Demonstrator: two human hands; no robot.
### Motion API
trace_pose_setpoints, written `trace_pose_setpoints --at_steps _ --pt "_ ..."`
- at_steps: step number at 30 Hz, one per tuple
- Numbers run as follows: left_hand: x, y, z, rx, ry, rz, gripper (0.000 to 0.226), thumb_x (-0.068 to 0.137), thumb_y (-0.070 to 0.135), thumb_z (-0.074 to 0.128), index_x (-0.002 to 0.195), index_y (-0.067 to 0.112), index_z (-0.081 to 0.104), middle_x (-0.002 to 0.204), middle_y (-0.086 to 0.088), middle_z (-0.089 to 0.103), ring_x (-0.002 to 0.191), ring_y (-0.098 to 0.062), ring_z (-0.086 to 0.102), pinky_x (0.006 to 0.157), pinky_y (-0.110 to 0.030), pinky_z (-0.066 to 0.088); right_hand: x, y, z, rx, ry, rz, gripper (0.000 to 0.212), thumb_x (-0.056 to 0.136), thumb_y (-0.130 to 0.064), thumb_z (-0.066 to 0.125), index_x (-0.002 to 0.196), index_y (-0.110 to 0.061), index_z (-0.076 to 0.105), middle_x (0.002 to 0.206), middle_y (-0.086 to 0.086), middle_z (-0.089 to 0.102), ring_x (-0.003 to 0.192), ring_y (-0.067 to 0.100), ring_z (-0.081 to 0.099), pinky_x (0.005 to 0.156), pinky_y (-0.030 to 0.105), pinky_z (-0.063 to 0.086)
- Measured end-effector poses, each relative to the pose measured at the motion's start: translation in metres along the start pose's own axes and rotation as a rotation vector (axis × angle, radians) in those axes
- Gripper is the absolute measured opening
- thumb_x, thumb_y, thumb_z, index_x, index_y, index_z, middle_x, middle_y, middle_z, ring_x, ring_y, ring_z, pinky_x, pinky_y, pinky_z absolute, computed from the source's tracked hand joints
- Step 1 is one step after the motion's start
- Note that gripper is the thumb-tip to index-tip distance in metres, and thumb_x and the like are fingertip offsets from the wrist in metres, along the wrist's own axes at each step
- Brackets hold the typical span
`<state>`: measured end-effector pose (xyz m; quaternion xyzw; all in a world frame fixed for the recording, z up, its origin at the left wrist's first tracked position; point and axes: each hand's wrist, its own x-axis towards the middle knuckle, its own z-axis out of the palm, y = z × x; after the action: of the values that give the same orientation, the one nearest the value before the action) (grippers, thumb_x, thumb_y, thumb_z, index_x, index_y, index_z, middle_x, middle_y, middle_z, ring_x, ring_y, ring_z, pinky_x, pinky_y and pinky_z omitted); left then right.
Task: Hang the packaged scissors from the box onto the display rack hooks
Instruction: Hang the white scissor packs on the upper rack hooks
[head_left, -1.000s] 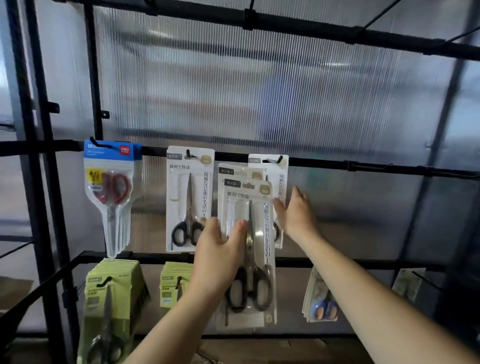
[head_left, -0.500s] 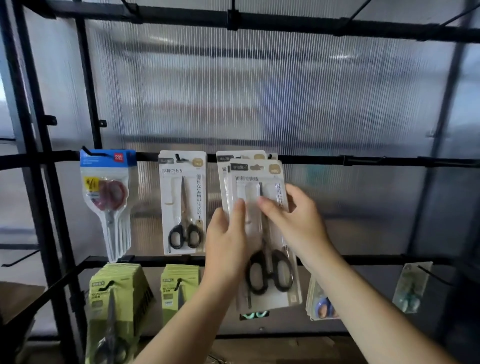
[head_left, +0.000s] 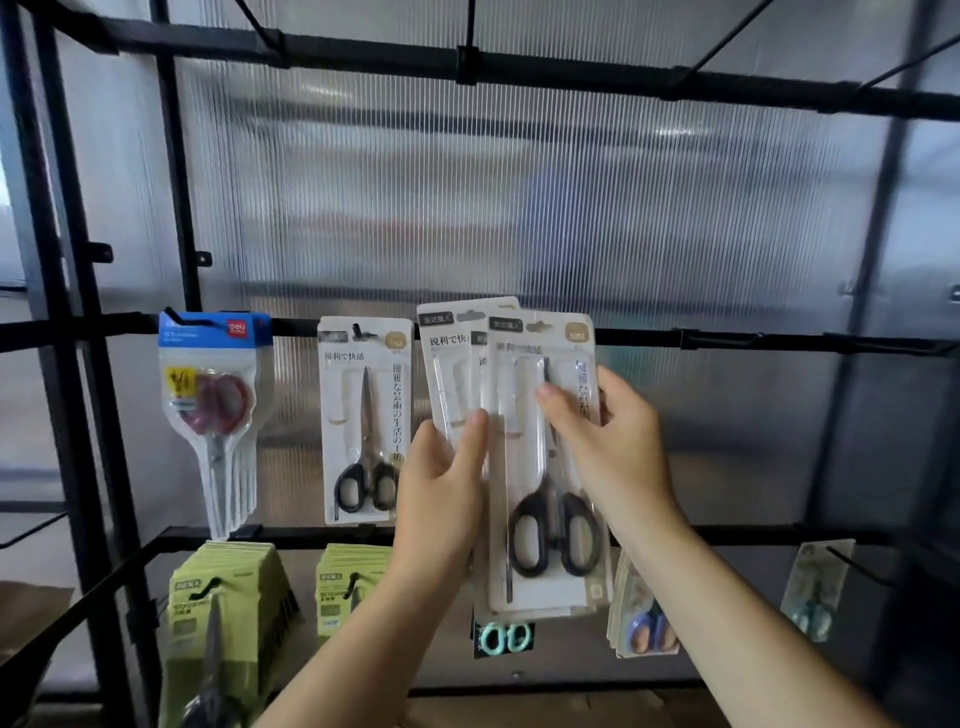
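A white pack of black-handled scissors (head_left: 545, 467) is held upright in front of the rack's middle bar (head_left: 727, 340), its top at bar height. My right hand (head_left: 608, 447) grips its right side, thumb across the front. My left hand (head_left: 441, 483) holds a second white pack (head_left: 452, 364) that sits just behind and to the left of the first. Another white pack (head_left: 363, 415) of the same kind hangs from a hook on the bar to the left. The box is out of view.
A blue-topped pack of red scissors (head_left: 213, 405) hangs at the far left. Green packs (head_left: 228, 613) hang on the lower bar, with small teal scissors (head_left: 504, 636) and blue scissors (head_left: 644, 623) below my hands. A bare hook (head_left: 857, 566) sticks out at lower right.
My right hand came off the hanging pack and took hold of the front pack. Both packs rose and shifted right, up to the middle bar.
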<state>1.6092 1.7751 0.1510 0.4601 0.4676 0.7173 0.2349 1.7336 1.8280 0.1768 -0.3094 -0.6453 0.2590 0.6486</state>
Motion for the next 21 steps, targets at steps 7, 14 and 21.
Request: trace_pose_setpoints --at_steps 7,14,21 --pt "0.003 -0.001 -0.007 0.079 0.044 0.042 0.039 0.094 0.039 0.059 0.071 0.016 0.036 0.061 0.0 0.035 0.056 -0.012 0.032 0.051 -0.019 0.033 0.002 0.006 0.001 -0.005 0.01 0.026 0.024 0.086 -0.027 0.071 0.109 -0.024 0.064 0.1 -0.009 0.072 0.091 -0.001 0.067 0.081 0.022 0.055" --pt "0.011 -0.002 -0.014 0.054 0.139 0.057 0.034 0.095 0.032 0.058 0.071 0.015 0.04 0.063 -0.003 0.046 0.059 -0.016 0.043 0.055 -0.031 0.038 0.02 0.012 0.002 -0.04 0.058 0.034 0.016 0.087 -0.024 0.07 0.102 -0.027 0.066 0.093 -0.012 0.072 0.083 -0.004 0.066 0.068 0.012 0.05" --pt "0.008 -0.008 -0.027 0.13 0.179 0.109 0.033 0.095 0.028 0.059 0.072 0.012 0.042 0.059 -0.001 0.046 0.055 -0.012 0.042 0.05 -0.023 0.036 0.032 0.017 0.006 -0.133 0.039 0.023 0.012 0.086 -0.025 0.068 0.097 -0.02 0.069 0.087 -0.007 0.072 0.081 0.007 0.068 0.071 0.026 0.057"
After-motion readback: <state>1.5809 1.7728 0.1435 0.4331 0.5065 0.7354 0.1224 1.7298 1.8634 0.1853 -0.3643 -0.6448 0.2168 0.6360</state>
